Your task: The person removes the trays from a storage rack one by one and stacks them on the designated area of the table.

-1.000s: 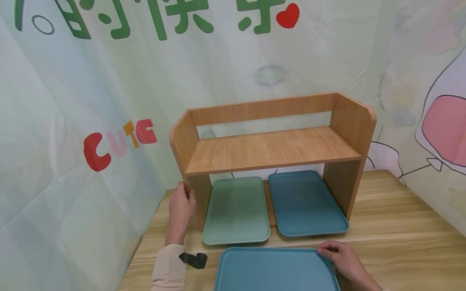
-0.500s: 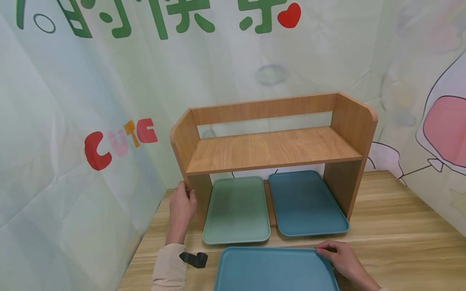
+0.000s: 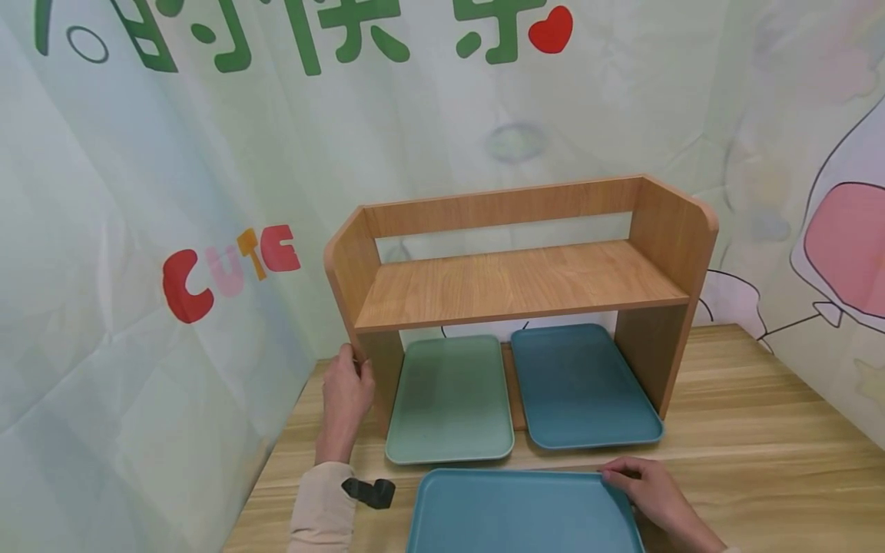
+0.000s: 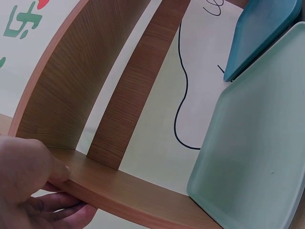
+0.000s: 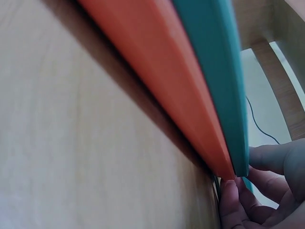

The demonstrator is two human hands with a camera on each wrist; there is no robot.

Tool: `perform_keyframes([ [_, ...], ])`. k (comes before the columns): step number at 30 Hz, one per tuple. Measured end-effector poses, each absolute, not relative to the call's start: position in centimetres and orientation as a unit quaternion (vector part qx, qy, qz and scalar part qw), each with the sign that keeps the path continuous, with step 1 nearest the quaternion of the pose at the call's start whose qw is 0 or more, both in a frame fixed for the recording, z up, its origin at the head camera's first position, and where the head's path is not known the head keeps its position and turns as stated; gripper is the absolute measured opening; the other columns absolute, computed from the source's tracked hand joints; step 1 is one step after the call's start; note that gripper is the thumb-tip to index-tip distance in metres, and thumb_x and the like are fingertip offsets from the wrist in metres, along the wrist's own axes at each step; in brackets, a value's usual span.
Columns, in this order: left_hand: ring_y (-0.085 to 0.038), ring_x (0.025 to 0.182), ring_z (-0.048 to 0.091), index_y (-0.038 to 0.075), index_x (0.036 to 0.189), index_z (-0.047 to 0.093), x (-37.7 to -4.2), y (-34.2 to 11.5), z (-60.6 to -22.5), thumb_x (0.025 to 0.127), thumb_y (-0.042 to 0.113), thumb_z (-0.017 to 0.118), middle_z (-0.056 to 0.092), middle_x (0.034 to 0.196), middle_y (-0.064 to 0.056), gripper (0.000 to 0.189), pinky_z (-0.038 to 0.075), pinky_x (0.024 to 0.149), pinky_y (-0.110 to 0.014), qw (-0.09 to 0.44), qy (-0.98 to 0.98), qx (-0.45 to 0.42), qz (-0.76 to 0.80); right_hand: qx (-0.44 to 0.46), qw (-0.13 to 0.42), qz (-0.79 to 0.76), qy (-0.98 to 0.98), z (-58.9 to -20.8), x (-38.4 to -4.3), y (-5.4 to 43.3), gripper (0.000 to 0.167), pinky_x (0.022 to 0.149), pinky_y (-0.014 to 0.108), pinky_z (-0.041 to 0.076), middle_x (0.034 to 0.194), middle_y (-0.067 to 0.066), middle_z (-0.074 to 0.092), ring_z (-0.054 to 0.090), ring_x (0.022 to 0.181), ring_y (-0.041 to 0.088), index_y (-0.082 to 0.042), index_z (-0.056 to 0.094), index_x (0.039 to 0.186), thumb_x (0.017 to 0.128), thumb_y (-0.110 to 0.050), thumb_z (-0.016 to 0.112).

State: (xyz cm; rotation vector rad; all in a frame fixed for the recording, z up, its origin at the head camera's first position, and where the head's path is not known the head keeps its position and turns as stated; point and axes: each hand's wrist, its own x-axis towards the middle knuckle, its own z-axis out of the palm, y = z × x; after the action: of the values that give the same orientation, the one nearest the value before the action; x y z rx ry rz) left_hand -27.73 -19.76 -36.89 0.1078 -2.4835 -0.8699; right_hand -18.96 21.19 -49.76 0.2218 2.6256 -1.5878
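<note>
My left hand [image 3: 346, 392] grips the front edge of the left side panel of a two-tier wooden desktop shelf [image 3: 512, 284]. In the left wrist view its thumb lies on the panel's inner side and its fingers curl behind. My right hand [image 3: 646, 491] pinches the far right corner of a blue tray [image 3: 525, 514] at the front. Below that tray, the right wrist view shows an orange tray [image 5: 162, 71], with fingertips at its corner. On the shelf's lower level lie a light green tray [image 3: 449, 399] at left and a darker blue tray [image 3: 584, 388] at right.
The wood-grain table [image 3: 774, 438] extends to both sides of the shelf. A printed fabric backdrop [image 3: 429, 130] hangs close behind and on the left and right. Both lower trays jut out past the shelf's front edge, close to the blue front tray.
</note>
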Motion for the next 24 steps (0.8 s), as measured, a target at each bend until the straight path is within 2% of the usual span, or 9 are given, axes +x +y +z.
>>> perform_keyframes([
  [2,-0.033,0.087,0.060,-0.002,0.109,0.051,-27.7,-19.8,-36.9,0.096,0.012,0.050,0.060,0.099,-0.022,0.019,0.052,0.071,-0.044,0.253,-0.913,0.039,-0.319,0.080,0.042,-0.527,0.845,-49.7,-18.9,21.2,0.017,0.045,0.023,0.038,0.069,0.000,0.055,0.042,0.050,0.010,-0.005,0.072,0.099,0.087,-0.015,0.066],
  [5,-0.033,0.087,0.061,-0.002,0.109,0.051,-27.7,-19.7,-36.9,0.096,0.012,0.050,0.060,0.099,-0.021,0.019,0.052,0.071,-0.044,0.253,-0.912,0.039,-0.320,0.086,0.047,-0.535,0.839,-49.7,-18.9,21.2,0.018,0.044,0.023,0.037,0.066,-0.001,0.050,0.040,0.049,0.010,-0.005,0.071,0.101,0.088,-0.015,0.065],
  [11,-0.032,0.090,0.061,-0.002,0.113,0.050,-27.7,-19.7,-36.9,0.097,0.012,0.050,0.060,0.102,-0.021,0.021,0.053,0.072,-0.043,0.248,-0.912,0.042,-0.323,0.115,0.056,-0.541,0.831,-49.7,-18.9,21.6,0.024,0.054,0.027,0.046,0.087,0.003,0.061,0.051,0.070,0.016,-0.003,0.067,0.110,0.090,-0.016,0.063],
  [16,-0.032,0.089,0.060,-0.002,0.112,0.050,-27.6,-19.7,-36.9,0.097,0.012,0.050,0.060,0.102,-0.021,0.020,0.053,0.071,-0.043,0.246,-0.913,0.041,-0.323,0.114,0.040,-0.558,0.821,-49.5,-18.9,21.9,0.039,0.068,0.030,0.052,0.103,0.013,0.065,0.059,0.083,0.015,0.007,0.052,0.124,0.092,-0.013,0.059],
  [24,-0.032,0.089,0.060,-0.001,0.112,0.050,-27.6,-19.7,-36.9,0.097,0.012,0.049,0.059,0.102,-0.020,0.020,0.053,0.072,-0.043,0.243,-0.913,0.042,-0.324,0.125,0.019,-0.643,0.756,-49.1,-18.9,22.3,0.060,0.072,0.022,0.054,0.110,0.021,0.057,0.061,0.079,0.005,0.016,0.021,0.137,0.091,-0.003,0.054],
])
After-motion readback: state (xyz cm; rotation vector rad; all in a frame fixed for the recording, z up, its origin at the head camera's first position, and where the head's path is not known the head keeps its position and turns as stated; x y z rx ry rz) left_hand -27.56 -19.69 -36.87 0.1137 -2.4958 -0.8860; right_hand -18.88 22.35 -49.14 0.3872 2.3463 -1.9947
